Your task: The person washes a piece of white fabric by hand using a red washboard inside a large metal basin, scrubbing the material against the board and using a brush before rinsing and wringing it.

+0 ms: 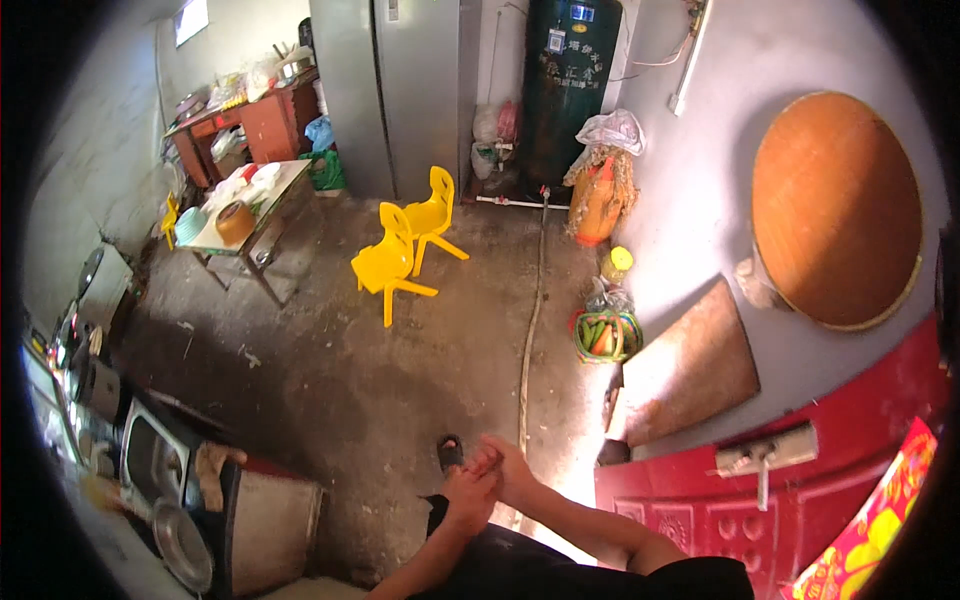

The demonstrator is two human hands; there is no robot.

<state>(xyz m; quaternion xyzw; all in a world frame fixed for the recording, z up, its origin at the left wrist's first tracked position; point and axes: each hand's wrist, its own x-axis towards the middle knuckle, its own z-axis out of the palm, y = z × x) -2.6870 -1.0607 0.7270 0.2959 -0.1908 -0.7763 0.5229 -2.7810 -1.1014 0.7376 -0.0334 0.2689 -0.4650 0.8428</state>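
Observation:
My left hand (468,492) and my right hand (512,470) meet in front of my body, low in the middle of the head view. The fingers of both are curled and pressed against each other. If anything small lies between them, it is hidden. Just beyond the hands shows a foot in a dark sandal (451,452) on the brown floor (400,370). Farther off stand two yellow plastic chairs (384,262), one close behind the other.
At right, a red door (690,510) stands beside a leaning board (690,365) and a round tabletop (835,210). A vegetable basket (607,338) sits by a hose (530,350). A low table (285,190) is at far left, a sink (155,450) at near left.

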